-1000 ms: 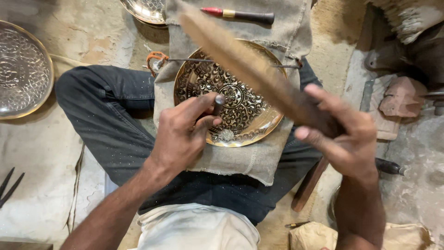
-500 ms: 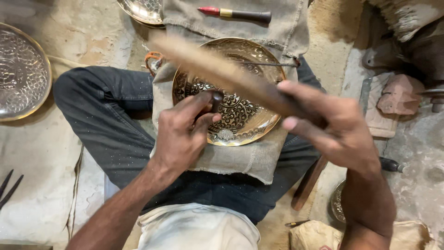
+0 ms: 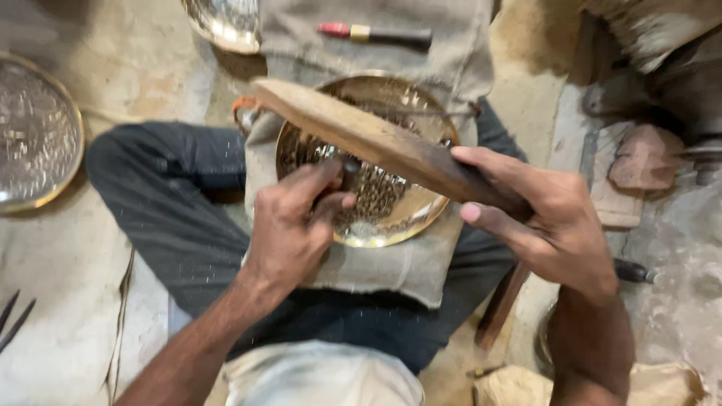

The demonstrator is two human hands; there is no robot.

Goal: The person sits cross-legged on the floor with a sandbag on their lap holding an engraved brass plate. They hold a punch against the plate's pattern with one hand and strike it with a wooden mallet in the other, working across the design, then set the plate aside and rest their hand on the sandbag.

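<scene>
The left hand (image 3: 289, 225) pinches a punch (image 3: 347, 167) on the brass plate (image 3: 376, 218). The right hand (image 3: 553, 222) grips a wooden mallet (image 3: 361, 135) above the plate, which lies on cloth (image 3: 391, 263).

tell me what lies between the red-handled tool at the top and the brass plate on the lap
In the head view only grey sackcloth spans the stretch between the red-handled tool and the brass plate; no other object sits there.

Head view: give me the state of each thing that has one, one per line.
Engraved brass plate: lying on burlap cloth over the lap, partly covered by the stick.
Wooden stick: gripped in right hand, raised across the plate.
Left hand: fingers pinched on a small tool at the plate.
Red-handled tool: lying loose on cloth.
Silver plate: flat on floor.
</scene>
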